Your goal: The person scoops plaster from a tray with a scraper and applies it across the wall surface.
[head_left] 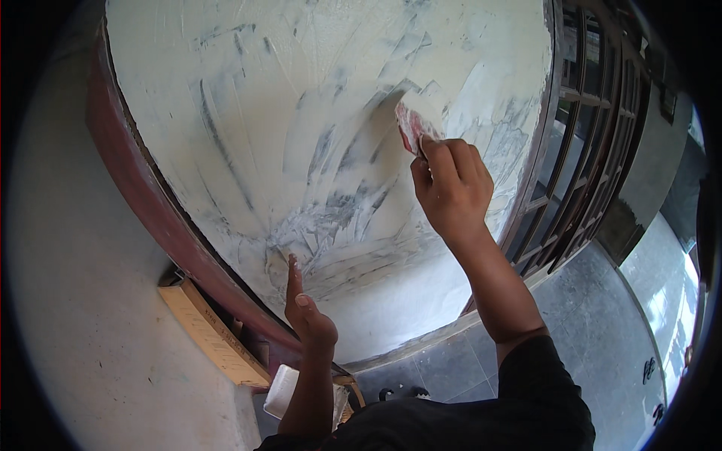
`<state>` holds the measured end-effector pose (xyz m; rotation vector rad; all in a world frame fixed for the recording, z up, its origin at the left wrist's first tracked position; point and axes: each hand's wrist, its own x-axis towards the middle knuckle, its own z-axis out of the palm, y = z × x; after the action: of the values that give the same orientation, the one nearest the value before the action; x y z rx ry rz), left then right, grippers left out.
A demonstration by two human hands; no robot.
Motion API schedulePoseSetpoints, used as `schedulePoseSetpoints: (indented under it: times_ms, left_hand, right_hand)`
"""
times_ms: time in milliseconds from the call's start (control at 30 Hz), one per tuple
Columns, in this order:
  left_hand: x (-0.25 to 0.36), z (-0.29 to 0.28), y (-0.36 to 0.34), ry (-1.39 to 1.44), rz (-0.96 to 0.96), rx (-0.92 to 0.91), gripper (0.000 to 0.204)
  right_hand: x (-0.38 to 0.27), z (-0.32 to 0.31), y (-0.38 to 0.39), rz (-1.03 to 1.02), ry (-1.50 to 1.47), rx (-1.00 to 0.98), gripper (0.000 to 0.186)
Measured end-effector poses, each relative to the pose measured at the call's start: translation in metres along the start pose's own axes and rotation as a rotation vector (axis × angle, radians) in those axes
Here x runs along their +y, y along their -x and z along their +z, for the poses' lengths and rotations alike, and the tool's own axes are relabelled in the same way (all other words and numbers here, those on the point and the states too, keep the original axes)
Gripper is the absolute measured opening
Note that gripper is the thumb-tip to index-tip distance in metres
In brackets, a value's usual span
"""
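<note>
Up against a wall (256, 143) smeared with white putty, my right hand (455, 180) is closed around a putty-caked scraper (415, 120), red and white. Its flat end rests on or just off the wall surface. Lower and to the left, my left hand (307, 316) is held upright, seen edge-on, its fingers stretched toward the wall. A small pale patch shows at its fingertips; whether that is putty on the wall or something held, I cannot make out. Dark streaks show through the putty around both hands.
A dark red frame (143, 180) borders the wall on the left, and a paned wooden window (579, 143) stands on the right. A long cardboard box (214, 334) and a white container (280, 391) lie at lower left. Grey tiles (451, 368) cover the floor.
</note>
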<state>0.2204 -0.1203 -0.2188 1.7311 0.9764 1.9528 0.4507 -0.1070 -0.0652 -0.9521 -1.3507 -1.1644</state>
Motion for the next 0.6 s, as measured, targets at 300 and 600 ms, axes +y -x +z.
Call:
schedulePoseSetpoints:
  times_ms: [300,600]
  left_hand:
    - [0.001,-0.01,-0.001,-0.035,0.016,0.019,0.082]
    - [-0.005,-0.025,-0.003,-0.106,0.021,0.07,0.083]
  right_hand:
    - [-0.088,0.019,0.087,-0.389,-0.251,-0.292,0.012]
    - [-0.032,0.027,-0.023,-0.136,-0.095,0.028,0.024]
